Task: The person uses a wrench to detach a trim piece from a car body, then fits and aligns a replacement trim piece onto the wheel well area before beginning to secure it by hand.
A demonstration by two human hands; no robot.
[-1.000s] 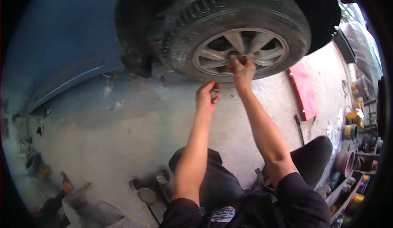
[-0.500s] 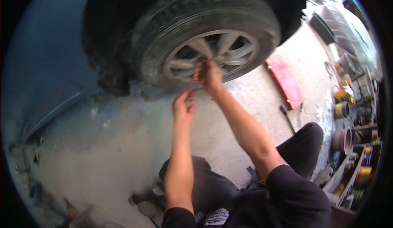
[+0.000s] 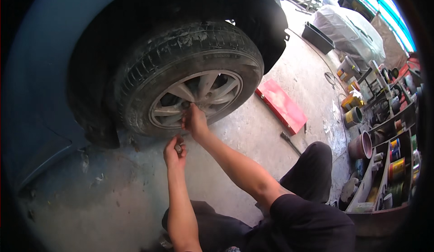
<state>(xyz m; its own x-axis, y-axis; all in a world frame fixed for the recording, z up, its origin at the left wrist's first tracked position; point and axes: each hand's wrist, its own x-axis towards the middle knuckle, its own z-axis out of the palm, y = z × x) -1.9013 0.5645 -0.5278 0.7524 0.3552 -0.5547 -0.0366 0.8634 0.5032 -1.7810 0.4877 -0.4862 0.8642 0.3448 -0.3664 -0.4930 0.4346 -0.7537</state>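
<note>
A car wheel (image 3: 205, 81) with silver spokes and a dusty black tyre (image 3: 158, 64) fills the upper middle, under a dark wheel arch. My right hand (image 3: 196, 122) is up against the wheel's hub, its fingers bent together beside the dark hub centre (image 3: 186, 104). What those fingers pinch, if anything, is hidden behind the hand. Just below the rim, my left hand (image 3: 173, 154) is closed around a small metal wheel nut (image 3: 178, 148), part of which shows between the fingers. The left hand does not touch the tyre.
Right of the wheel, a red tool case (image 3: 282, 107) lies on the concrete floor, with a dark-handled bar (image 3: 289, 141) near my knee. Shelves (image 3: 384, 184) of paint cans line the right side. Behind are a black bin (image 3: 318, 37) and a plastic-covered shape (image 3: 352, 32).
The view has shifted, so wheel and hands sit lower and further left in the picture. Both hands stay in about the same place at the wheel.
</note>
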